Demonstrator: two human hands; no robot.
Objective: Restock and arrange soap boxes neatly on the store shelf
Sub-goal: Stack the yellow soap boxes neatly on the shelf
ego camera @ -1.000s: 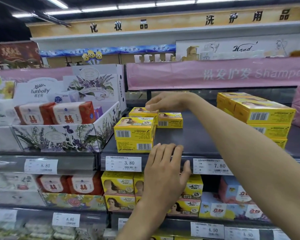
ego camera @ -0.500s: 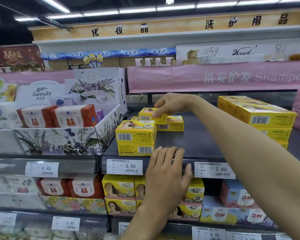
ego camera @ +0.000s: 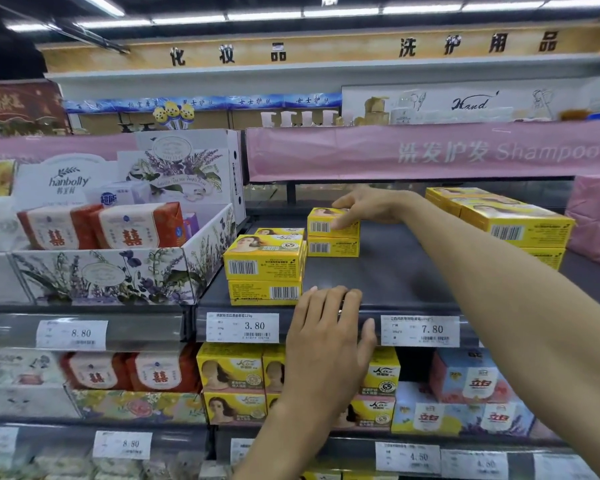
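Yellow soap box [ego camera: 329, 221] looks seated on a second box [ego camera: 332, 248], back row, 12 o'clock from my left hand [ego camera: 326, 327]. Right hand [ego camera: 364, 206] pinches its top and front. Left lies flat on the shelf [ego camera: 406, 271] lip. Two short stacks up; I'd judge most restocking remains. Box behind the front stack [ego camera: 265, 268] is mostly hidden.
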